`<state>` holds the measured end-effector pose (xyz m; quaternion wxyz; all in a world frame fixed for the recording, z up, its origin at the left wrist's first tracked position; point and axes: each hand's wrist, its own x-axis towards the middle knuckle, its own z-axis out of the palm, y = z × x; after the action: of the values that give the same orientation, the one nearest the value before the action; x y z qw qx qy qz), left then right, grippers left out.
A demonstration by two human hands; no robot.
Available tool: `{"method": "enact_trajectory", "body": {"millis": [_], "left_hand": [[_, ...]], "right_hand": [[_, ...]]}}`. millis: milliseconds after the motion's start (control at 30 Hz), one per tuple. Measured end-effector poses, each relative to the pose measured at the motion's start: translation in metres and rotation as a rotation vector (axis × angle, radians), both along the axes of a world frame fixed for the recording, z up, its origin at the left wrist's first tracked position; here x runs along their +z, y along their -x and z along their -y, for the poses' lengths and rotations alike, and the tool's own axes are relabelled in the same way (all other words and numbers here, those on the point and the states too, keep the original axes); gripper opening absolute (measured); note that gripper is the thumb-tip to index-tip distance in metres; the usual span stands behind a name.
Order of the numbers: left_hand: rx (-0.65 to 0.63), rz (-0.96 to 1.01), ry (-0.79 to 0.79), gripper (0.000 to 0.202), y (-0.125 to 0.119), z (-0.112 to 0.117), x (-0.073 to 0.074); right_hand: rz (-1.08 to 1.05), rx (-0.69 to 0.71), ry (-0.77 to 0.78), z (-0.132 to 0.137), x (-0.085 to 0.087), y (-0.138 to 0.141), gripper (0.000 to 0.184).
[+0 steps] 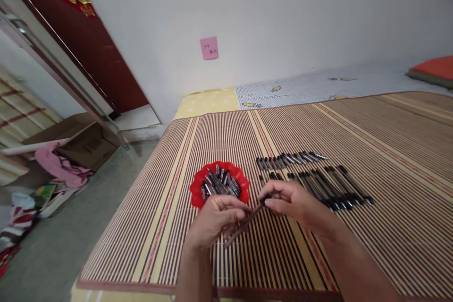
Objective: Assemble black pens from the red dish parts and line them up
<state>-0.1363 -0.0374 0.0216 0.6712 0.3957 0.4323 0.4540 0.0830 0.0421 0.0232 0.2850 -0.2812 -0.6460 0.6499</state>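
Observation:
A slim pen (245, 224) with a dark end slants between my two hands, its far tip pointing down toward the mat. My right hand (292, 202) pinches the dark end between thumb and fingers. Curled around the barrel is my left hand (220, 221); part of its grip is hidden. Just beyond my left hand, a red scalloped bowl (196, 188) holds a jumble of pens (221, 180). To the right, several pens (283, 160) lie side by side in a far row. A nearer row of longer pens (331, 188) is partly covered by my right hand.
A striped woven mat (170, 231) covers the bed. Yellow and checked cloth (208, 102) runs along the wall, with an orange item (433, 71) at far right. A pink note (209, 48) is on the wall. Left on the floor stands a cardboard box (92, 145) beside pink cloth (60, 165).

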Motion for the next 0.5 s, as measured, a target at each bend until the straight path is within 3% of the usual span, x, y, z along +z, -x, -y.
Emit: {"method": "enact_trajectory", "body": {"millis": [233,500], "left_hand": [[-0.104,-0.054,-0.026,0.028,-0.0078,-0.0018,0.0008],[-0.097,-0.079,-0.03,0.023,-0.0104,-0.0012,-0.0007]], "right_hand": [[-0.067,-0.091,0.077,0.0007,-0.0016,-0.0019,0.031],[-0.055,-0.144,-0.033,0.0015,0.0052,0.0013,0.026]]}}
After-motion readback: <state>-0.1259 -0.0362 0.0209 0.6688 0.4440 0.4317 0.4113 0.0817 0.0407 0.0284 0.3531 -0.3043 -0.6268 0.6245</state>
